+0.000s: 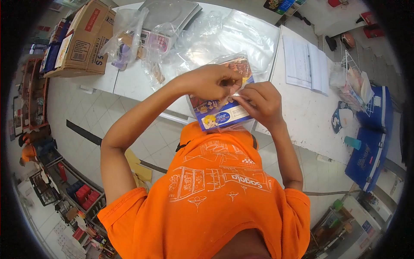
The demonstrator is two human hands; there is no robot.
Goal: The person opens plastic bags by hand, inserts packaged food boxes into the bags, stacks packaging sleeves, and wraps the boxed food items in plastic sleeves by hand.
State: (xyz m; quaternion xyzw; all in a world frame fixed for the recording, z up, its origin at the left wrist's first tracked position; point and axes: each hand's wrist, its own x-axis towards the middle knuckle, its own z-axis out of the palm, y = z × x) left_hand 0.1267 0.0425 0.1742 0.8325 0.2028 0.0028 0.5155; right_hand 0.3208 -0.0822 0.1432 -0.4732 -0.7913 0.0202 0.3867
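Observation:
A flat, blue printed box (222, 117) with food pictures and a yellow-haired cartoon figure lies at the table's front edge, close against my orange shirt. Clear plastic bag film (235, 91) wraps around it. My left hand (215, 82) reaches over the box, its fingers closed in a pinch on the film. From the other side my right hand (262, 102) pinches the same film between thumb and fingers. Both hands meet above the middle of the box and cover part of its print.
Clear plastic bags (246, 39) lie spread behind the box. A scale (166, 17) stands at the back, a cardboard carton (88, 41) at the left. Papers (302, 64), a wire rack (355, 82) and blue cooler bags (366, 155) are at the right.

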